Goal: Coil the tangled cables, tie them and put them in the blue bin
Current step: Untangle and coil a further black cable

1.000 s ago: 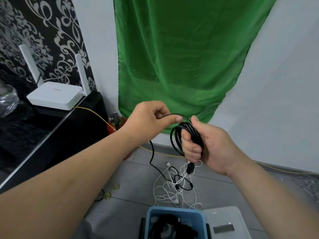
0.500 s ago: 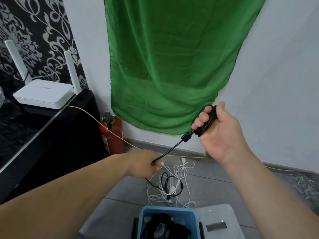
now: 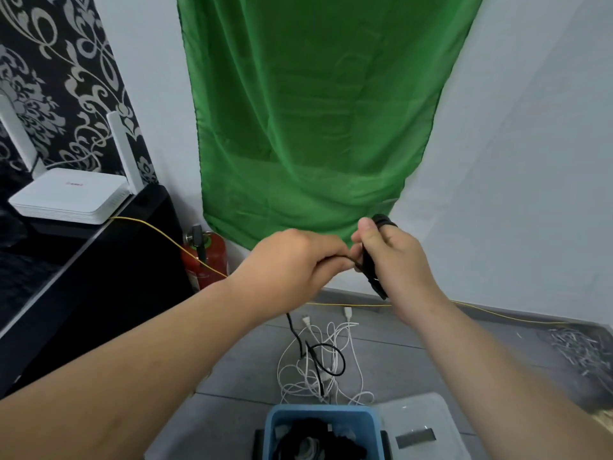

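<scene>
The blue bin (image 3: pixel 318 412) sits nearest, with dark cables (image 3: pixel 310 434) inside. Beyond it, white and black cables (image 3: pixel 318 360) lie tangled on the tiles (image 3: pixel 388 340). Above them, the right hand (image 3: pixel 394 260) clenches a tight black cable bundle (image 3: pixel 369 267), its end poking out below. The left hand (image 3: pixel 292 263) seems to pinch the bundle's loose strand. A green cloth (image 3: pixel 308 111) hangs behind.

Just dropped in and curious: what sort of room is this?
Likely a home or small-office room: a white router on a black cabinet, patterned wallpaper behind it, a green cloth hung on the wall.
</scene>
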Demonstrator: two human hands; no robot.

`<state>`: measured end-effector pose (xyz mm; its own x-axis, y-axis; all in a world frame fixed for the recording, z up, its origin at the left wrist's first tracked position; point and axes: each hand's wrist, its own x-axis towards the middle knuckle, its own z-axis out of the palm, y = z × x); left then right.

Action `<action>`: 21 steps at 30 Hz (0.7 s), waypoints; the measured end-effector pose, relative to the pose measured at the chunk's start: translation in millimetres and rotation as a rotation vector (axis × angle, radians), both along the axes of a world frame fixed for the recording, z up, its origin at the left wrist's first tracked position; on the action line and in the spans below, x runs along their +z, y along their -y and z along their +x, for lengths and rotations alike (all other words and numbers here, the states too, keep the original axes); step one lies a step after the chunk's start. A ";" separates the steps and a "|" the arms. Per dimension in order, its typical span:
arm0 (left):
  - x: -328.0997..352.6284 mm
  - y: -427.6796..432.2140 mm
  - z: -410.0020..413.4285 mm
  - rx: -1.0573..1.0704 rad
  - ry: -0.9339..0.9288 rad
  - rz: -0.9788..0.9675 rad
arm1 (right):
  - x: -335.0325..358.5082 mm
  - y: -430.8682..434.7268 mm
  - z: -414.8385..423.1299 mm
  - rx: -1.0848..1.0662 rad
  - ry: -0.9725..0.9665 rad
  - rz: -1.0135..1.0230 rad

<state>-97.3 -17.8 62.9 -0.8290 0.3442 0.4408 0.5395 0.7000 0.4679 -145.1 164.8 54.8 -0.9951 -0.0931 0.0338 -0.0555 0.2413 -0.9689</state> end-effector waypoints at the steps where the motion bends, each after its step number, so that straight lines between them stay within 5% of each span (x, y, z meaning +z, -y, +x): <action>1: 1.1 3.3 -0.5 -0.011 0.034 0.004 | -0.5 1.4 -0.4 -0.033 -0.005 -0.027; 5: -1.6 7.3 5.3 -0.124 0.275 -0.071 | -2.9 -8.3 -10.1 -0.169 0.031 -0.138; 9: 2.4 15.3 0.3 -0.016 0.120 -0.005 | -3.5 -6.7 -0.9 0.013 0.069 0.067; 16: 5.3 33.7 -5.8 0.299 -0.141 0.110 | 13.3 16.8 16.6 0.325 0.215 0.014; 21: -2.2 42.0 -7.7 0.327 0.029 0.279 | 18.4 24.5 25.2 0.476 0.440 -0.242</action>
<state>-105.0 -59.8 60.7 -0.8879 -0.0675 0.4551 0.2946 0.6764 0.6750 -119.9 140.3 73.2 -0.7734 -0.5642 -0.2890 0.3091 0.0624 -0.9490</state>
